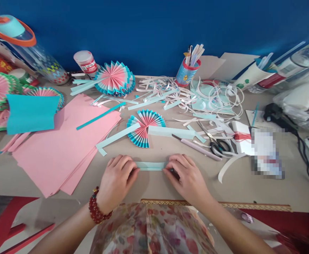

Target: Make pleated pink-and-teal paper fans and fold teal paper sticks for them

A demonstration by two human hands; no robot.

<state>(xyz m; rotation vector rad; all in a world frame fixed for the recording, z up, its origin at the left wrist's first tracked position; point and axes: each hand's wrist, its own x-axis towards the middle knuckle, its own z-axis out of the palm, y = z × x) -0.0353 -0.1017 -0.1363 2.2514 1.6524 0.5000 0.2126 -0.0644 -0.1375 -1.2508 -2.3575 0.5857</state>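
Observation:
A narrow light-teal paper strip lies flat on the grey table near its front edge. My left hand, with a red bead bracelet on the wrist, pinches the strip's left end. Its right end is pinched by my right hand. Both hands have their fingers curled down onto the paper. Just beyond the strip lies a half-open pleated fan in pink and teal, with pale teal strips at either side of it.
A stack of pink sheets lies at the left, a teal folded sheet behind it. Scissors and a craft knife lie to the right. Paper scraps, finished fans, a pen cup and bottles crowd the back edge.

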